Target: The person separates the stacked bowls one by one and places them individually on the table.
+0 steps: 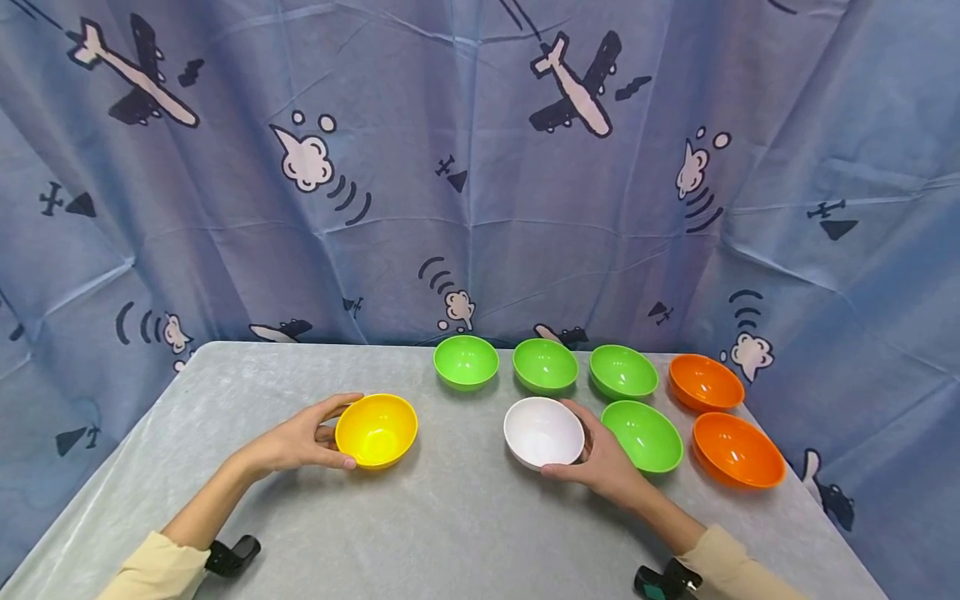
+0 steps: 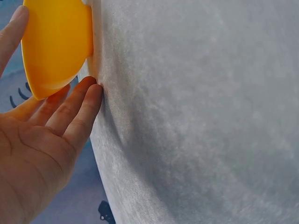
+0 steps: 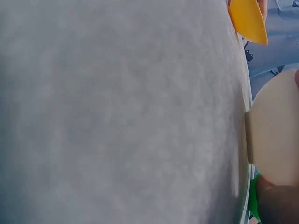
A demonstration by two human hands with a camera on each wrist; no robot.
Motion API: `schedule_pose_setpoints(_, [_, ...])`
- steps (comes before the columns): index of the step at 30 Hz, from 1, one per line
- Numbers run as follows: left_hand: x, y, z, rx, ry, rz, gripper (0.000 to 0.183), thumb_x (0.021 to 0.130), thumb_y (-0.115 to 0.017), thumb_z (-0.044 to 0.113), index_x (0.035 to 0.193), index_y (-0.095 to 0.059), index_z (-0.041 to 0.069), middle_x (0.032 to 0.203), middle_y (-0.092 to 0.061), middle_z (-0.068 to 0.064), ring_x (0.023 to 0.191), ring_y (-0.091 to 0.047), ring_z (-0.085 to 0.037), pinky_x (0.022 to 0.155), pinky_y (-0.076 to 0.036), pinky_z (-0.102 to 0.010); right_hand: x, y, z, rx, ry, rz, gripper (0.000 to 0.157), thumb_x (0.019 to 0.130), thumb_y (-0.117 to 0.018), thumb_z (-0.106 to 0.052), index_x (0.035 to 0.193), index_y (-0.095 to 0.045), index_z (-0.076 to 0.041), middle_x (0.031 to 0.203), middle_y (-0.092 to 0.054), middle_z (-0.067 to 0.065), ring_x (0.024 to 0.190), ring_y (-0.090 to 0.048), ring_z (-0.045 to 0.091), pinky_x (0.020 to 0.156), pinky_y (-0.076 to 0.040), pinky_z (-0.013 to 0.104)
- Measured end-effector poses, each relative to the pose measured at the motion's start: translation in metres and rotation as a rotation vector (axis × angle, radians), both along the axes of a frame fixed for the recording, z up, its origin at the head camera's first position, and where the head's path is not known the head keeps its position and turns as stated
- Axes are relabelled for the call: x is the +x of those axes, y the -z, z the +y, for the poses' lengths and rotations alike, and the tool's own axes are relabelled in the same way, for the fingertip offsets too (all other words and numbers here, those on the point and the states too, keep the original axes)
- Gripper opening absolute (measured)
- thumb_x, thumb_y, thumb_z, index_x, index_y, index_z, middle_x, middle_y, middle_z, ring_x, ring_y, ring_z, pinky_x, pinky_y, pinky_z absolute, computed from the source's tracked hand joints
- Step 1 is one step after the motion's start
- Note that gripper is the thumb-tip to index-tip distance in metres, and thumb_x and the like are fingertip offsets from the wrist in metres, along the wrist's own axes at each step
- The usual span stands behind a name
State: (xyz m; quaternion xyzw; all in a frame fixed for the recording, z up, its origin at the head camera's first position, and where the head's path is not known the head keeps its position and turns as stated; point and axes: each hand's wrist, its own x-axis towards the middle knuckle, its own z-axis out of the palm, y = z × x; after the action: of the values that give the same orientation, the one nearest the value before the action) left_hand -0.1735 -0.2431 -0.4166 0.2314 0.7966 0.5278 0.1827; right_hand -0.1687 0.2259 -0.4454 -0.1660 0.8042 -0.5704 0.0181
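On the left of the table, a yellow bowl (image 1: 377, 432) sits upright. My left hand (image 1: 303, 437) holds it from its left side, thumb at the near rim and fingers toward the far side. In the left wrist view, the thumb and fingers of the left hand (image 2: 42, 140) span the yellow bowl (image 2: 58, 44). Right of centre is a white bowl (image 1: 543, 433), gripped at its right side by my right hand (image 1: 603, 458), thumb in front. The right wrist view shows the white bowl (image 3: 275, 130) at its right edge, with part of the hand blurred below it.
Three green bowls (image 1: 467, 363) line the far edge of the grey-covered table (image 1: 450, 533). Another green bowl (image 1: 642, 437) stands just right of my right hand. Two orange bowls (image 1: 738, 450) are near the right edge. A blue patterned curtain (image 1: 390, 167) hangs behind.
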Motion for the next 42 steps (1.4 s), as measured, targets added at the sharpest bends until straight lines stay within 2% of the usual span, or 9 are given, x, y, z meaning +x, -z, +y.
schedule_pose_setpoints(3, [0.000,0.001,0.000,-0.007,-0.005,-0.001,0.098,0.084,-0.086,0.014,0.157,-0.023,-0.003,0.157,-0.023,-0.033,0.131,-0.044,-0.053,0.099,-0.049,-0.042,0.001,0.000,-0.001,-0.003,0.006,0.008,0.103,0.070,-0.095,-0.007,0.152,-0.034,0.006,0.148,-0.044,0.022,0.133,-0.044,0.037,0.104,-0.042,0.027])
schedule_pose_setpoints(6, [0.000,0.002,0.000,-0.012,-0.002,0.004,0.098,0.084,-0.086,0.015,0.157,-0.023,-0.003,0.157,-0.024,-0.033,0.131,-0.044,-0.053,0.099,-0.049,-0.041,0.002,0.000,-0.002,-0.012,0.013,0.006,0.103,0.070,-0.094,-0.006,0.152,-0.033,0.006,0.148,-0.044,0.023,0.132,-0.044,0.037,0.102,-0.043,0.025])
schedule_pose_setpoints(13, [-0.001,0.003,-0.001,-0.009,-0.007,0.001,0.099,0.084,-0.086,0.015,0.158,-0.022,-0.003,0.157,-0.022,-0.034,0.131,-0.044,-0.053,0.099,-0.049,-0.041,0.006,-0.001,-0.003,0.017,0.051,-0.001,0.103,0.072,-0.094,-0.009,0.153,-0.031,0.006,0.149,-0.042,0.023,0.134,-0.044,0.036,0.105,-0.042,0.035])
schedule_pose_setpoints(17, [-0.001,0.003,0.000,-0.011,-0.016,0.003,0.101,0.083,-0.086,0.015,0.158,-0.021,-0.003,0.158,-0.020,-0.033,0.131,-0.044,-0.053,0.100,-0.048,-0.046,0.006,-0.001,-0.003,0.043,0.060,0.003,0.103,0.072,-0.094,-0.011,0.152,-0.033,0.005,0.149,-0.043,0.022,0.132,-0.045,0.035,0.106,-0.042,0.041])
schedule_pose_setpoints(22, [-0.001,0.002,0.004,-0.030,-0.034,0.035,0.104,0.081,-0.089,0.016,0.158,-0.021,-0.004,0.159,-0.021,-0.031,0.134,-0.041,-0.052,0.105,-0.041,-0.054,0.006,-0.002,-0.003,0.071,0.064,-0.011,0.105,0.073,-0.094,-0.013,0.153,-0.030,0.006,0.151,-0.040,0.024,0.133,-0.044,0.037,0.107,-0.040,0.047])
schedule_pose_setpoints(27, [0.000,0.001,0.008,-0.034,-0.032,0.076,0.108,0.078,-0.091,0.016,0.157,-0.021,-0.005,0.157,-0.025,-0.031,0.136,-0.038,-0.050,0.104,-0.042,-0.055,0.006,-0.002,-0.001,0.104,0.062,-0.046,0.110,0.074,-0.094,-0.018,0.156,-0.024,0.006,0.155,-0.034,0.024,0.139,-0.039,0.037,0.110,-0.034,0.050])
schedule_pose_setpoints(36, [-0.004,0.000,0.016,-0.108,-0.100,0.142,0.106,0.072,-0.094,0.021,0.154,-0.032,-0.003,0.148,-0.041,-0.026,0.119,-0.056,-0.040,0.094,-0.051,-0.049,0.005,0.000,0.002,0.113,0.055,-0.032,0.111,0.074,-0.094,-0.018,0.156,-0.024,0.006,0.154,-0.035,0.025,0.137,-0.041,0.038,0.108,-0.037,0.047])
schedule_pose_setpoints(42, [-0.009,0.001,0.031,-0.098,-0.125,0.168,0.103,0.070,-0.096,0.023,0.152,-0.038,0.000,0.145,-0.047,-0.022,0.114,-0.060,-0.035,0.089,-0.053,-0.044,0.006,0.000,0.003,0.112,0.050,-0.039,0.111,0.075,-0.094,-0.018,0.156,-0.023,0.006,0.155,-0.034,0.025,0.138,-0.040,0.038,0.108,-0.037,0.039])
